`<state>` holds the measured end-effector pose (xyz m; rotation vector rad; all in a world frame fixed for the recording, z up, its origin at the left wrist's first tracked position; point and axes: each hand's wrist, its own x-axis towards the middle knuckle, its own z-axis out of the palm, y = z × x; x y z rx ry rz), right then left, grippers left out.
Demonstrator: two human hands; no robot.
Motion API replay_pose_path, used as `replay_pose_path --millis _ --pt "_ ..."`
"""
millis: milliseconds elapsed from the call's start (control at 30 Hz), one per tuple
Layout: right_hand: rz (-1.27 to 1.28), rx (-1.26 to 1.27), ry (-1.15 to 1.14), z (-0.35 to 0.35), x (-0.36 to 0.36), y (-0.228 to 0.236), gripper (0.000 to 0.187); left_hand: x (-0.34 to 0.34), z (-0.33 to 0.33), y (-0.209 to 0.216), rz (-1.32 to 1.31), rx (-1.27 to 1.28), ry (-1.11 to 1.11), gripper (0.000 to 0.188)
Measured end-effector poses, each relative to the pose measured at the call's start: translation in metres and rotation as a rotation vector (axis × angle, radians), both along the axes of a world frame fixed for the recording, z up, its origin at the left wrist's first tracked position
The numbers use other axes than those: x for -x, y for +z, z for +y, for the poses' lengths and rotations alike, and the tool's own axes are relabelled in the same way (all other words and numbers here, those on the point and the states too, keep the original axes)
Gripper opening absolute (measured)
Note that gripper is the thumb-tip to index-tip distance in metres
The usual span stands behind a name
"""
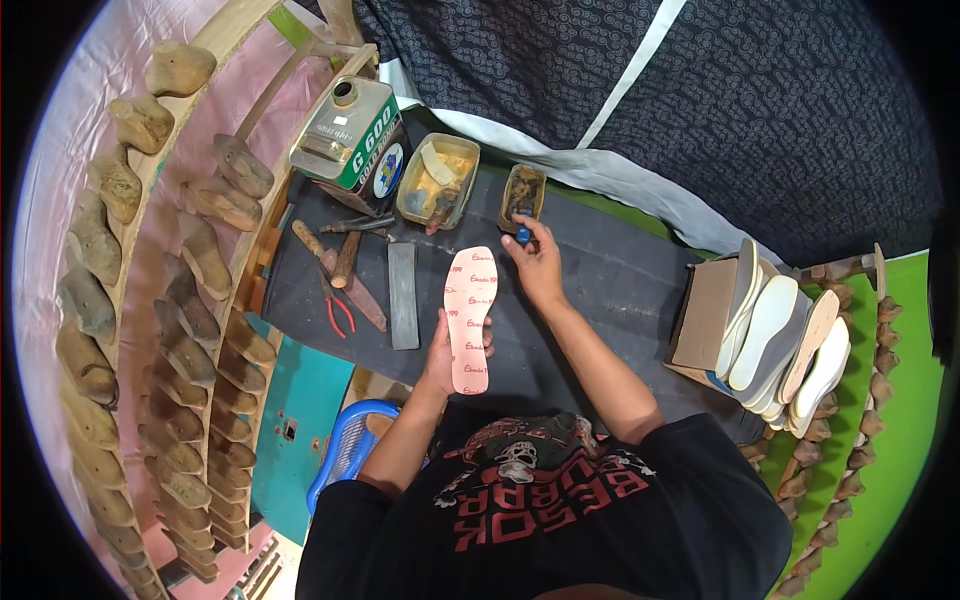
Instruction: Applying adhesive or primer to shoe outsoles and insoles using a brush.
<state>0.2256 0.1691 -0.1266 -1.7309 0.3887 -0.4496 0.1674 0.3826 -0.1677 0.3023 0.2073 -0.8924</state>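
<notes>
Wrapped round the lower half of a pale pink insole (470,320), my left hand (440,355) holds it upright, with the printed face toward me. The fingertips show along the insole's right edge. At the small brown-stained tub (538,180), my right hand (540,268) grips a short blue handle (523,232) between thumb and fingers. The handle's far end reaches the tub's near edge, and its tip cannot be made out. A grey rectangular block (403,295) lies left of the insole, apart from my left hand.
A metal can (345,140) and a yellowish tub (462,150) stand at the back. Hammers, a knife and red-handled pliers (338,310) lie at left. Wooden shoe lasts (95,240) fill the left racks. A cardboard box (700,320) holds several insoles at right.
</notes>
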Motion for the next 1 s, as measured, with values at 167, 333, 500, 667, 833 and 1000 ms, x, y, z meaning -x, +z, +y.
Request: replay_pose_path --millis 167,333,500,667,833,1000 --pt "0.017 -0.029 -0.159 -0.004 -0.003 0.002 0.031 -0.013 0.002 -0.002 -0.036 0.067 -0.094 0.065" --pt "-0.092 -0.24 -0.207 -0.021 0.01 0.007 0.034 -0.019 -0.008 0.008 -0.094 0.017 -0.162 0.068" --pt "-0.092 -0.388 -0.201 -0.036 0.021 0.012 0.042 -0.022 -0.026 0.004 -0.045 0.134 -0.212 0.069" --pt "-0.076 -0.401 -0.212 -0.04 0.033 0.003 0.042 -0.023 -0.035 0.012 -0.077 0.009 -0.269 0.069" --pt "-0.095 -0.429 -0.223 -0.035 0.04 -0.004 0.039 -0.024 -0.038 0.007 -0.077 -0.03 -0.309 0.069" --pt "-0.043 -0.484 -0.173 -0.035 0.041 -0.01 0.041 -0.023 -0.035 0.004 -0.135 -0.079 -0.285 0.069"
